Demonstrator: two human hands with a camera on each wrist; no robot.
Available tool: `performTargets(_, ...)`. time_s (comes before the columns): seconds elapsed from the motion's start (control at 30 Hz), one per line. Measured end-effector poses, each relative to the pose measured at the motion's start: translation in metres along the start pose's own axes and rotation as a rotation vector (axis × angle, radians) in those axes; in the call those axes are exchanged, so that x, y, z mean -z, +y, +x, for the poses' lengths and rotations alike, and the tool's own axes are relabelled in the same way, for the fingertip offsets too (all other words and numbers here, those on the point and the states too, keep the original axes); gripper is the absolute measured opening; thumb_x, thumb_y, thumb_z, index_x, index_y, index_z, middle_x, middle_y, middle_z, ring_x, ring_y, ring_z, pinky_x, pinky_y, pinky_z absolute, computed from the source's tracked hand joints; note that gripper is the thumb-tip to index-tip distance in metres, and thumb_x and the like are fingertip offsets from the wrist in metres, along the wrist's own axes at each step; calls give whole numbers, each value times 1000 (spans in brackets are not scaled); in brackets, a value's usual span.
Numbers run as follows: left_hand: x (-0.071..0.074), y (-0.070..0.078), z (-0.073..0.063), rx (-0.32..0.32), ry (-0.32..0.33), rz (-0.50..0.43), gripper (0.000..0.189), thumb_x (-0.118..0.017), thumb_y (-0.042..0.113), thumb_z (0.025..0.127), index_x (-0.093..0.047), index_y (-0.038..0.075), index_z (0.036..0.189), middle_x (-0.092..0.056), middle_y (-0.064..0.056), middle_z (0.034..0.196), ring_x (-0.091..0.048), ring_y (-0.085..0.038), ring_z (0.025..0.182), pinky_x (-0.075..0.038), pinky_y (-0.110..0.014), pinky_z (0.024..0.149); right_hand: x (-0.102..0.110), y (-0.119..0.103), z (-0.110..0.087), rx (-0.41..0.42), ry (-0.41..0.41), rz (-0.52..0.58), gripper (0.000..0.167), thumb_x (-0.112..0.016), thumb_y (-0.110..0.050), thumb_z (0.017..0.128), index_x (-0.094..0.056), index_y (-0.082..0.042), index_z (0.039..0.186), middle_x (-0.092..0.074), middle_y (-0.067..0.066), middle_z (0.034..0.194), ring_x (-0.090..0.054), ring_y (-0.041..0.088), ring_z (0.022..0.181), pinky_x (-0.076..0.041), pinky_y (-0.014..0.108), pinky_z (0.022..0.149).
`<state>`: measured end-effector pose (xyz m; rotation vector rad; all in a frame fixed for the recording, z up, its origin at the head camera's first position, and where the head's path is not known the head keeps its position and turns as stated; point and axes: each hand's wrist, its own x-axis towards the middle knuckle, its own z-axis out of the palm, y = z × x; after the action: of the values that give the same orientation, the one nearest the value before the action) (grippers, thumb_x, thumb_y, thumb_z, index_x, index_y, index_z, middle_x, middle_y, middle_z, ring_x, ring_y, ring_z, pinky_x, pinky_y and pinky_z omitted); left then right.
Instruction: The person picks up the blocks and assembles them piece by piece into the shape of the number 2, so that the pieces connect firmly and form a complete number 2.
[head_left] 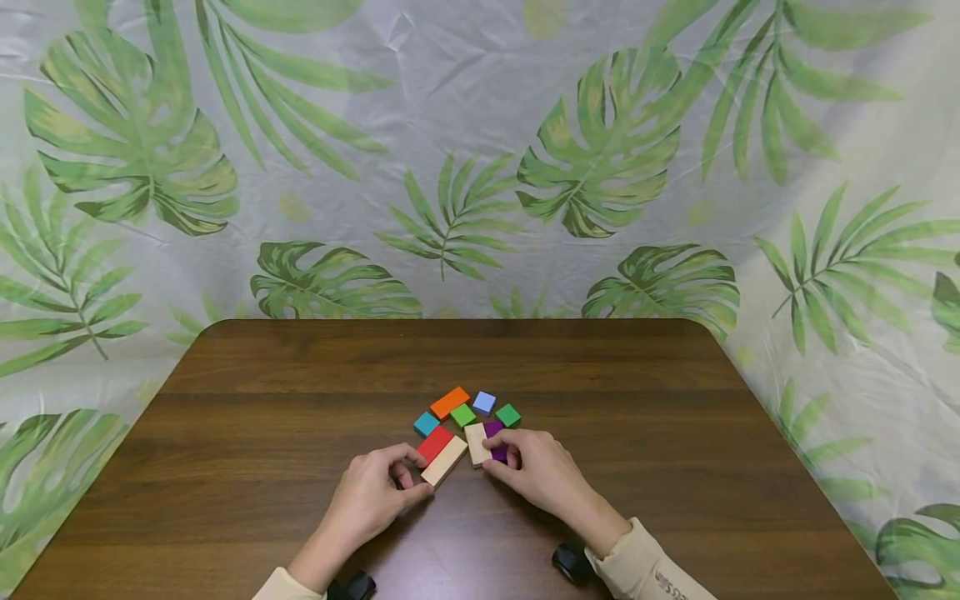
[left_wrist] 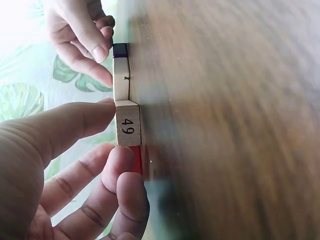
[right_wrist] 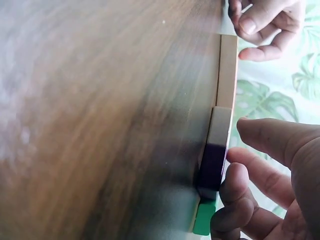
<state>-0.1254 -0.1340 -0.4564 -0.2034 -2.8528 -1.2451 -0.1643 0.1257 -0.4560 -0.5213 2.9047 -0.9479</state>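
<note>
My left hand (head_left: 375, 493) is at the near ends of a red block (head_left: 435, 446) and a long plain wooden block (head_left: 445, 462), which lie side by side. Thumb at the plain block's side and fingers by the red one, it spans the pair. In the left wrist view the plain block's end (left_wrist: 128, 125) bears a printed 49. My right hand (head_left: 542, 469) has its thumb and index fingertips right at a short plain block (head_left: 476, 444). Its curved fingers partly cover a purple block (head_left: 493, 428) beside that one. The two plain blocks meet at a corner.
Beyond the hands, an orange block (head_left: 450, 402), a teal block (head_left: 427, 424), a light green block (head_left: 462, 416), a light blue block (head_left: 484, 403) and a dark green block (head_left: 508, 415) lie flat on the brown wooden table (head_left: 262, 433). A leaf-print cloth (head_left: 480, 108) hangs behind.
</note>
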Motion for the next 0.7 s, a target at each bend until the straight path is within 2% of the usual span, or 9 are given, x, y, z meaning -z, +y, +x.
performTargets(0.37, -2, 3, -2, -2, -3, 32, 26, -97, 22, 78, -72, 25, 85, -58, 15, 62, -47, -2, 55, -38, -24, 60, 1, 0, -1, -9, -16, -11, 22, -85, -37, 93, -81, -26, 112, -53, -12, 68, -45, 3, 58, -33, 23, 53)
performTargets(0.7, -5, 5, 0, 27, 23, 135, 28, -97, 29, 77, -70, 27, 84, -55, 18, 61, -49, -2, 57, -40, -28, 60, 0, -1, -1, -13, -19, -20, 22, -86, -37, 92, -80, -25, 109, -53, -11, 68, -45, 5, 58, -32, 23, 54)
